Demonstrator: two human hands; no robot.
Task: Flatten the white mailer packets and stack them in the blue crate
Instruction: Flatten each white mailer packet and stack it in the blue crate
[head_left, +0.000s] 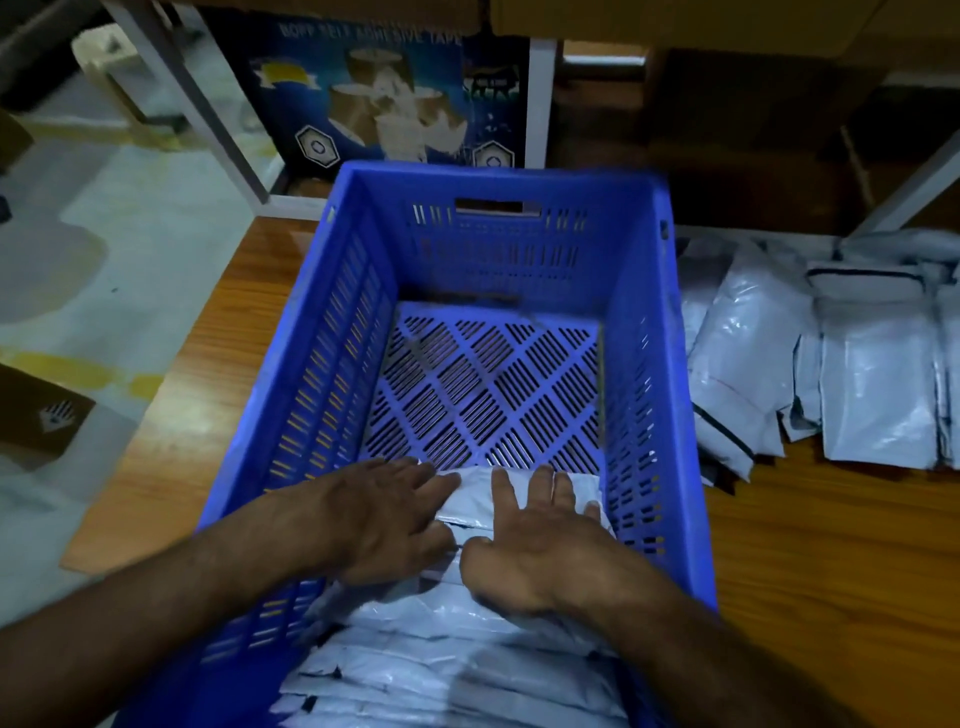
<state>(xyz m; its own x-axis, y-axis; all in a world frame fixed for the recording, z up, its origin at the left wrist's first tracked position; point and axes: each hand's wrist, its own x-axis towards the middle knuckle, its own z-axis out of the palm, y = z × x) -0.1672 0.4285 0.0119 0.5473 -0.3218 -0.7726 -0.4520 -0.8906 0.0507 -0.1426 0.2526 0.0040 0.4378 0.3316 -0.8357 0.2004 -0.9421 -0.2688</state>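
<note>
Both hands lie flat, fingers straight and spread, pressing down on a white mailer packet (470, 501) at the near end of the blue crate (332, 364). The left hand (382, 519) covers the packet's left edge; the right hand (535, 540) sits just beside it, thumbs almost meeting over a dark seam line. The packet is glossy, pale and slightly creased, and it tops a stack of similar packets (452, 670) (their edges fan out toward the viewer, beneath the wrists). Ahead of the fingertips the crate's slotted floor is bare. Right of the right hand, outside the crate wall, more white packets (831, 374) lie on the wooden table (831, 571). Beyond the crate stands a dark blue box (363, 98) whose blurred print seems to read "SELF ADHESIVE TAPE".
</note>
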